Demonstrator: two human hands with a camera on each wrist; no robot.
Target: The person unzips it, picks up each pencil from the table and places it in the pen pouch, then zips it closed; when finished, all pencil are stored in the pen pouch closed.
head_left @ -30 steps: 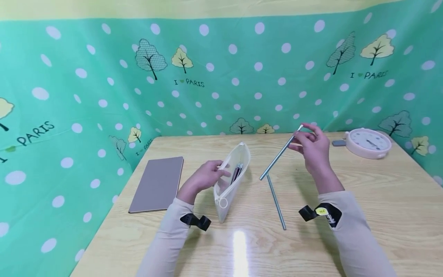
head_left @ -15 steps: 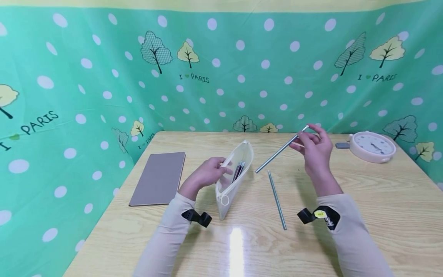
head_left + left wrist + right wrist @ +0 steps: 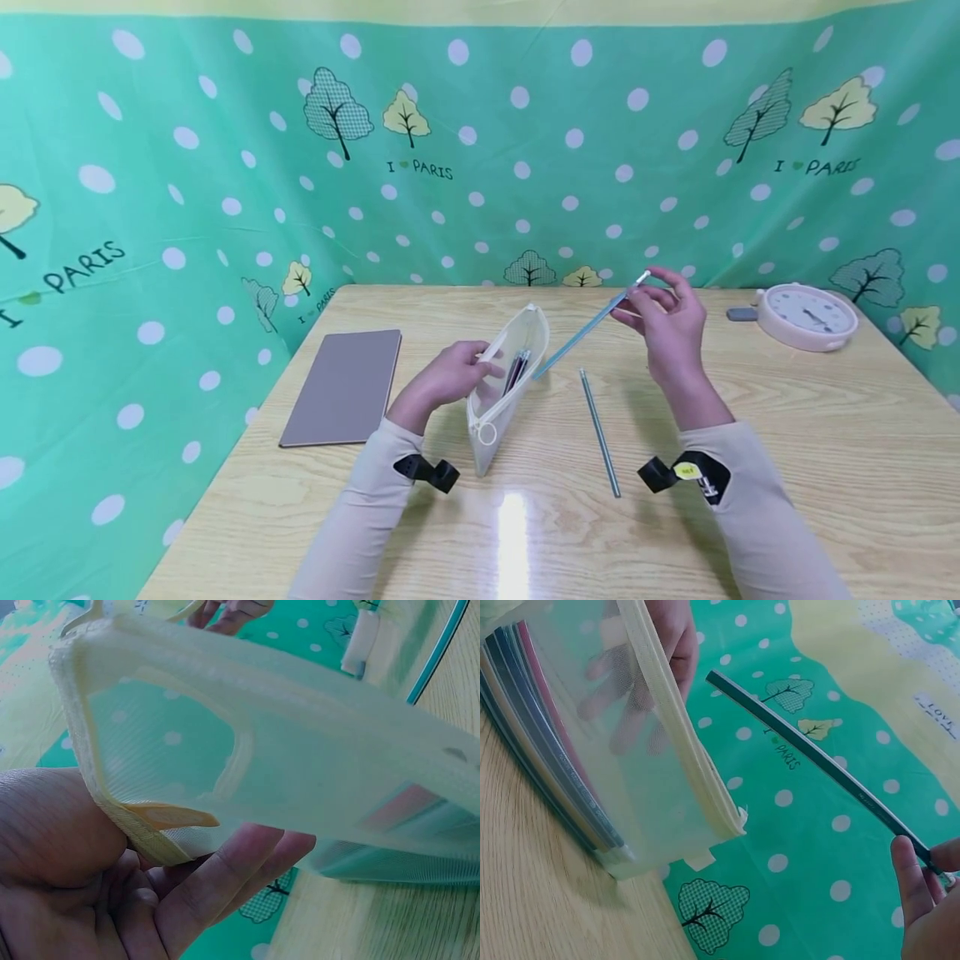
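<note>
My left hand (image 3: 452, 373) grips the near-left side of a pale mesh pencil pouch (image 3: 489, 450), thumb over the rim. The pouch stands on the table with its mouth unzipped, and several pencils (image 3: 559, 742) lean inside, visible through the mesh. Between the thumb and fingers of my right hand (image 3: 673, 333) is a blue-green pencil (image 3: 588, 327), pinched near its white-tipped end. It slants down to the left, its lower end near the pouch's right rim; in the right wrist view that end is apart from the pouch. A similar pencil (image 3: 600, 433) lies on the table between pouch and right forearm.
A grey notebook (image 3: 345, 387) lies on the left of the wooden table (image 3: 810, 467). Toward the back right are a pink round clock (image 3: 807, 317) and a small grey block (image 3: 742, 314) beside it. A green dotted curtain (image 3: 570, 167) hangs behind.
After a slight shift right, my right hand has carried the pencil left, bringing its lower end close to the pouch. My left hand keeps its grip on the pouch; the pencil on the table stays put.
</note>
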